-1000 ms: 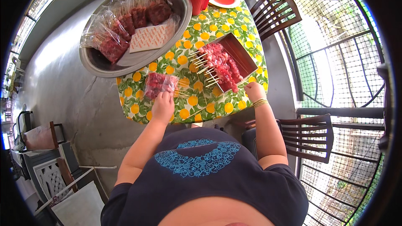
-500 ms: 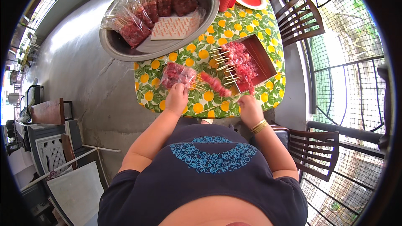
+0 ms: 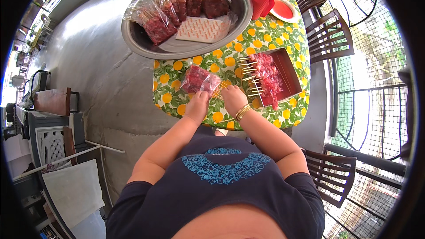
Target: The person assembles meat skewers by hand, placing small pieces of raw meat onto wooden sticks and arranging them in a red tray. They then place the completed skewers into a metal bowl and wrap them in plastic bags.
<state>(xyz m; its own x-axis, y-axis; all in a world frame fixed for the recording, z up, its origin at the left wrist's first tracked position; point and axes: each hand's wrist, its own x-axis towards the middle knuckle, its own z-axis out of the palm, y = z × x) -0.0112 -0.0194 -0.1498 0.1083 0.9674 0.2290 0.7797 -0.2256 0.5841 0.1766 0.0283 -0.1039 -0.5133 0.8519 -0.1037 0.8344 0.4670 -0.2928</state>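
A clear plastic bag of raw red meat skewers (image 3: 198, 79) lies on the table in front of me, its bare sticks pointing right out of the mouth. My left hand (image 3: 197, 107) is closed, pinching the bag's near edge by the opening. Over the protruding sticks, my right hand (image 3: 234, 100) is closed with bent fingers, gripping skewer ends; how many it holds is hidden. To its right sits a dark red open box (image 3: 288, 71) with a row of meat skewers (image 3: 268, 77) along its left side, sticks poking out over that edge.
A large metal basin (image 3: 161, 49) at the far left holds several bagged skewer packs (image 3: 159, 28) and a white slab with orange marks (image 3: 201, 30). Behind the box stand a red pitcher (image 3: 261, 0) and a plate of red liquid (image 3: 292, 14). Wooden chairs (image 3: 328, 35) line the right side.
My right hand has moved left from beside the box to the bag's mouth. The loose meat skewer seen between bag and box no longer shows there. The view has shifted slightly.
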